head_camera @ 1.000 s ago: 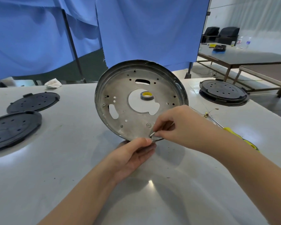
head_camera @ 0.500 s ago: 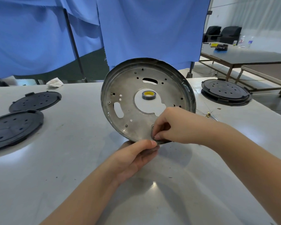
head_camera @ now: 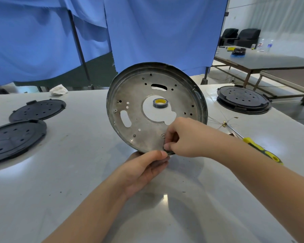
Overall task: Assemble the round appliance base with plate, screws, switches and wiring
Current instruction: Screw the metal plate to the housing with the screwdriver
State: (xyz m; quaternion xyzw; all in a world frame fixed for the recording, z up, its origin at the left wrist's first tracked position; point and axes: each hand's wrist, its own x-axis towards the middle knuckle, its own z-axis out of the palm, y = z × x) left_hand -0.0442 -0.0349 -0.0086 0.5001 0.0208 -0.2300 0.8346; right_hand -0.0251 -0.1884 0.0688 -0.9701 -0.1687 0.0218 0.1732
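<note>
The metal plate [head_camera: 156, 109] stands tilted on the surface [head_camera: 77, 172], its 6 o'clock rim pinched by the left hand [head_camera: 144, 171]. The right hand [head_camera: 184, 137] fingers pinch something small there. Black bases [head_camera: 243, 99], wiring [head_camera: 223, 122] and screwdriver [head_camera: 260, 148] lie unused: early stage.

Blue curtains [head_camera: 161, 32] hang behind; dark chairs [head_camera: 240, 36] stand beyond a side table [head_camera: 270, 62].

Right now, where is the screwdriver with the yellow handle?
The screwdriver lies on the white table at the right, just behind the right hand and its forearm, near the thin wires.
</note>
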